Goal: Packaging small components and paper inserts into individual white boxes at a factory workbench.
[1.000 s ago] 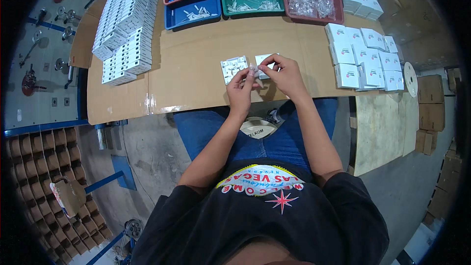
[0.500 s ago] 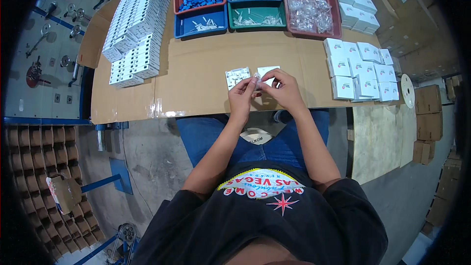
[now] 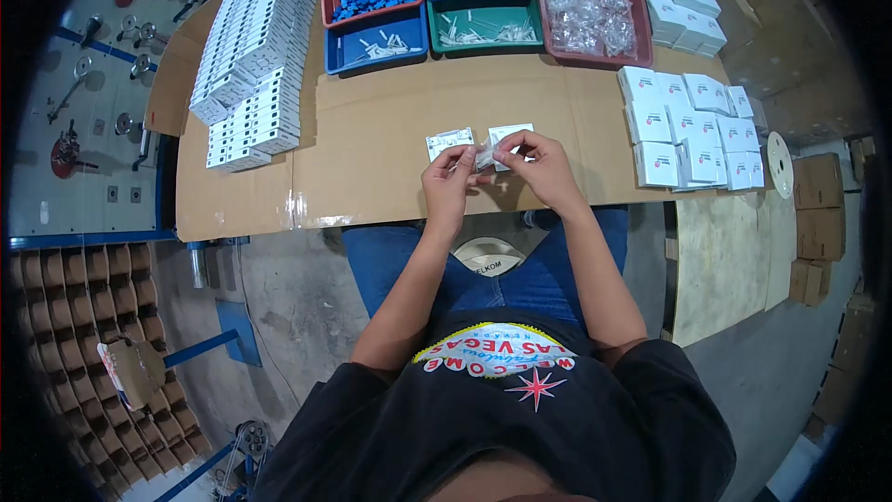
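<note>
Over the near edge of the desk (image 3: 390, 130), your left hand (image 3: 448, 181) and right hand (image 3: 546, 167) meet, and the fingers of both pinch a small clear plastic bag (image 3: 484, 156) between them, closed tight on its ends. Two small white cards (image 3: 450, 141) lie flat just beyond. Since the bag hangs close to the desk's edge above your lap, a loosened pinch could, I judge, drop it to the floor; tugging too hard may tear the thin film.
</note>
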`<state>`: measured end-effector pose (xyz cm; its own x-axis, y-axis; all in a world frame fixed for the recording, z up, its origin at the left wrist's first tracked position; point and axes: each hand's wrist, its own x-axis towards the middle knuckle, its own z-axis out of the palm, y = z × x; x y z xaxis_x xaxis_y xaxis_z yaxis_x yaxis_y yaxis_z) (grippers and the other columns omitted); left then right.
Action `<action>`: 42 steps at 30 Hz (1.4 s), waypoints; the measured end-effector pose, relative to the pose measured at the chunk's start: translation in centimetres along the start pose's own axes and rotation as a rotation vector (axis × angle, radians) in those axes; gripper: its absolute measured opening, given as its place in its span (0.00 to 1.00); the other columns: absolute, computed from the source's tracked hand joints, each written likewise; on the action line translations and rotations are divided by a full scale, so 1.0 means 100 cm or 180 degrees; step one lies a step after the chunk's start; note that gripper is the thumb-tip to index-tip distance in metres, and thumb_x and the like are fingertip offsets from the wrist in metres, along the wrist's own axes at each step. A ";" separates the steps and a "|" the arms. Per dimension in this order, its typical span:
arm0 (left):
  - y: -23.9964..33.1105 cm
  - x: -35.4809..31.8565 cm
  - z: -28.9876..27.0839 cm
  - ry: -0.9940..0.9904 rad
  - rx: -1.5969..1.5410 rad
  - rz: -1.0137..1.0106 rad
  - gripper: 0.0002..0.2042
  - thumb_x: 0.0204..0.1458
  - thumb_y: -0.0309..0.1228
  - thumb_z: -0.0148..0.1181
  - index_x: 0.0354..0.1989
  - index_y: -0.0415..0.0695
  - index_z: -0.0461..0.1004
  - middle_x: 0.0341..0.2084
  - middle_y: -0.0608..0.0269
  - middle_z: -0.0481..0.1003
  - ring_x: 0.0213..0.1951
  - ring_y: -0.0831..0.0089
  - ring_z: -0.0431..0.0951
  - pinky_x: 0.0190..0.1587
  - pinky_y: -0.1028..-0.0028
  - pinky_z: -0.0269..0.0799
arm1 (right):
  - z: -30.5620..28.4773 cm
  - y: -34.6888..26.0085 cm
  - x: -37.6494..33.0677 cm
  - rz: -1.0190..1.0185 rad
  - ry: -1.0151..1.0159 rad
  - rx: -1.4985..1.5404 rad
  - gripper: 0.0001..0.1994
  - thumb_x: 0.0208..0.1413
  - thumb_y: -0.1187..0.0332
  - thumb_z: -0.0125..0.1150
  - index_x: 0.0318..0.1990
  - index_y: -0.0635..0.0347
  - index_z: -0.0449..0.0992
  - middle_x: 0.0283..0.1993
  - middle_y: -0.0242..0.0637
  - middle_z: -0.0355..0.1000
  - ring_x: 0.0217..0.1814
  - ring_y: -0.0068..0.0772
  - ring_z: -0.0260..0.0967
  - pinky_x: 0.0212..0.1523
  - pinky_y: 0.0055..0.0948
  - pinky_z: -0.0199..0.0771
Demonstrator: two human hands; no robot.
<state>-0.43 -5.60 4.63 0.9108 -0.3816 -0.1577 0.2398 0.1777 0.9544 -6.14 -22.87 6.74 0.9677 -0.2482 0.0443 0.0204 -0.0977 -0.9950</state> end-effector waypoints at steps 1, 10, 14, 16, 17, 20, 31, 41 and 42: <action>0.005 -0.002 0.006 0.0085 -0.0396 -0.0121 0.15 0.67 0.41 0.56 0.49 0.40 0.77 0.40 0.60 0.82 0.30 0.73 0.84 0.29 0.80 0.73 | 0.000 -0.001 -0.001 0.0195 0.0045 0.0277 0.03 0.58 0.73 0.68 0.38 0.60 0.80 0.36 0.27 0.77 0.34 0.15 0.67 0.34 0.17 0.65; -0.016 0.001 0.005 -0.0023 -0.0414 -0.0328 0.12 0.67 0.34 0.57 0.50 0.37 0.72 0.36 0.60 0.78 0.31 0.72 0.81 0.35 0.74 0.79 | -0.005 0.018 -0.004 0.0694 0.0155 0.0788 0.06 0.59 0.70 0.70 0.39 0.61 0.81 0.30 0.24 0.74 0.28 0.11 0.65 0.28 0.15 0.63; -0.014 0.006 0.012 0.0127 -0.0644 -0.0255 0.10 0.66 0.34 0.59 0.46 0.39 0.74 0.37 0.61 0.80 0.33 0.76 0.82 0.32 0.79 0.75 | -0.007 0.019 0.001 0.0786 0.0322 0.0798 0.05 0.59 0.70 0.69 0.39 0.60 0.81 0.29 0.23 0.74 0.27 0.10 0.63 0.27 0.14 0.60; -0.012 0.004 0.013 0.0064 -0.0763 -0.0427 0.10 0.64 0.32 0.61 0.46 0.39 0.74 0.38 0.61 0.80 0.33 0.77 0.82 0.31 0.80 0.73 | -0.008 0.018 -0.001 0.0794 0.0277 0.0755 0.05 0.59 0.70 0.69 0.39 0.60 0.81 0.30 0.23 0.74 0.27 0.10 0.63 0.28 0.14 0.60; -0.011 0.004 0.016 0.0089 -0.0571 -0.0285 0.10 0.63 0.31 0.62 0.46 0.39 0.74 0.35 0.62 0.80 0.32 0.77 0.81 0.30 0.81 0.72 | -0.008 0.018 -0.001 0.0794 0.0229 0.0725 0.05 0.60 0.70 0.69 0.39 0.60 0.81 0.30 0.23 0.74 0.27 0.10 0.64 0.28 0.14 0.61; -0.019 0.006 0.010 0.0040 -0.0343 -0.0075 0.09 0.62 0.30 0.64 0.45 0.39 0.75 0.30 0.63 0.80 0.29 0.79 0.81 0.29 0.81 0.71 | -0.005 0.024 0.001 0.0765 0.0142 0.0701 0.05 0.59 0.69 0.69 0.39 0.60 0.81 0.32 0.25 0.76 0.29 0.12 0.68 0.28 0.17 0.69; -0.043 0.005 0.004 0.0142 0.0231 0.0739 0.05 0.63 0.26 0.62 0.41 0.37 0.78 0.32 0.66 0.75 0.27 0.81 0.76 0.29 0.81 0.71 | -0.022 0.018 0.048 0.0446 0.0426 0.0217 0.06 0.62 0.70 0.65 0.42 0.62 0.79 0.34 0.26 0.76 0.29 0.11 0.66 0.30 0.17 0.68; -0.042 0.003 0.006 0.0164 0.1027 0.1196 0.06 0.59 0.26 0.65 0.36 0.36 0.78 0.30 0.61 0.77 0.26 0.75 0.73 0.28 0.76 0.68 | -0.049 0.002 0.211 -0.0464 0.0499 -0.2217 0.09 0.58 0.65 0.63 0.44 0.55 0.82 0.40 0.41 0.81 0.39 0.42 0.79 0.40 0.36 0.76; -0.042 0.002 0.007 0.0173 0.1021 0.1206 0.06 0.59 0.26 0.65 0.36 0.36 0.78 0.30 0.61 0.77 0.26 0.75 0.73 0.28 0.76 0.68 | -0.049 0.001 0.224 -0.0510 0.0473 -0.2611 0.09 0.58 0.65 0.62 0.43 0.53 0.83 0.41 0.43 0.81 0.43 0.47 0.79 0.42 0.40 0.77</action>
<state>-1.45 -7.06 0.79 0.9322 -0.2948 0.2102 -0.2190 0.0035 0.9757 14.31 -33.12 8.09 0.9244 -0.2903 0.2475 -0.0899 -0.7963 -0.5981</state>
